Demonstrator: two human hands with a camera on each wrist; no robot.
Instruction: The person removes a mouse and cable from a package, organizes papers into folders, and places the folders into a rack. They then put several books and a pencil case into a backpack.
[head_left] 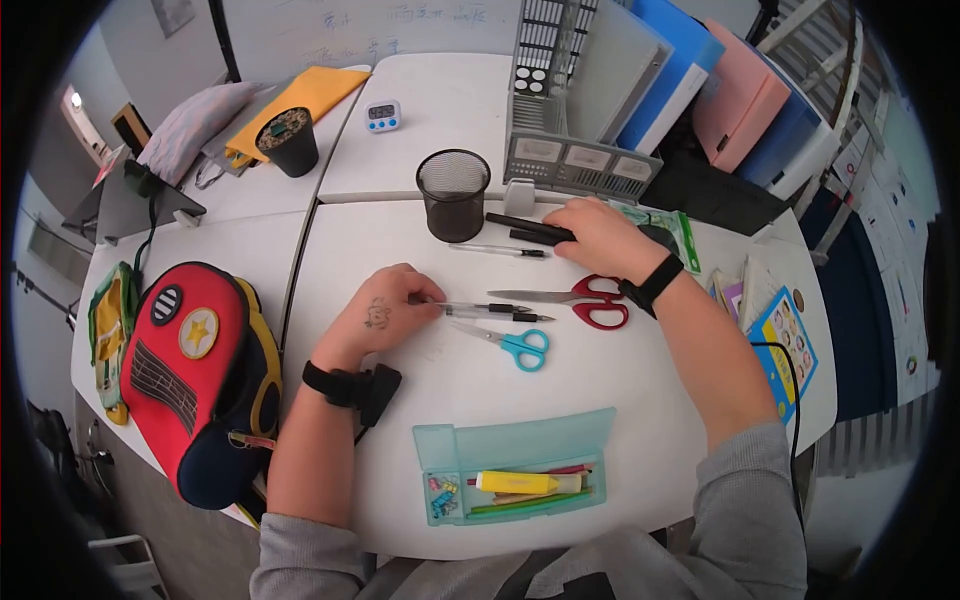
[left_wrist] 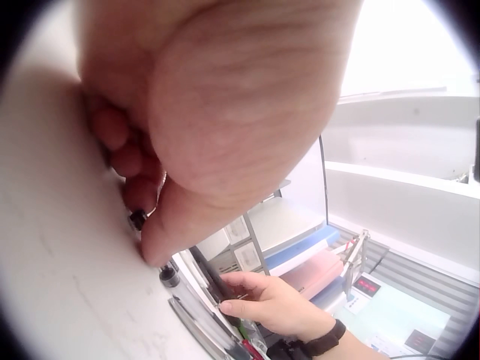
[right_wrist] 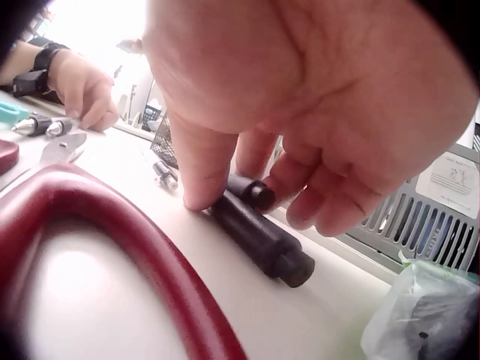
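Observation:
My left hand [head_left: 392, 308] pinches the ends of two clear gel pens [head_left: 480, 312] between thumb and fingers; their black grips point right. Up at the right, my right hand [head_left: 608, 240] has its thumb and fingers around two thick black markers [right_wrist: 259, 236] lying side by side on the table. Just left of them lies another clear pen [head_left: 497, 250]. Red-handled scissors [head_left: 600, 303] rest between the two hands, their blades pointing left. Below the gel pens is a pair of light-blue scissors [head_left: 525, 350].
A black mesh pen cup [head_left: 453, 195] stands behind the loose pen. Near my body lies an open teal pencil case [head_left: 515, 440] with a yellow highlighter, pencils and clips. A red bag [head_left: 200, 380] sits left. A grey file rack [head_left: 585, 165] borders the back right; booklets [head_left: 780, 340] lie right.

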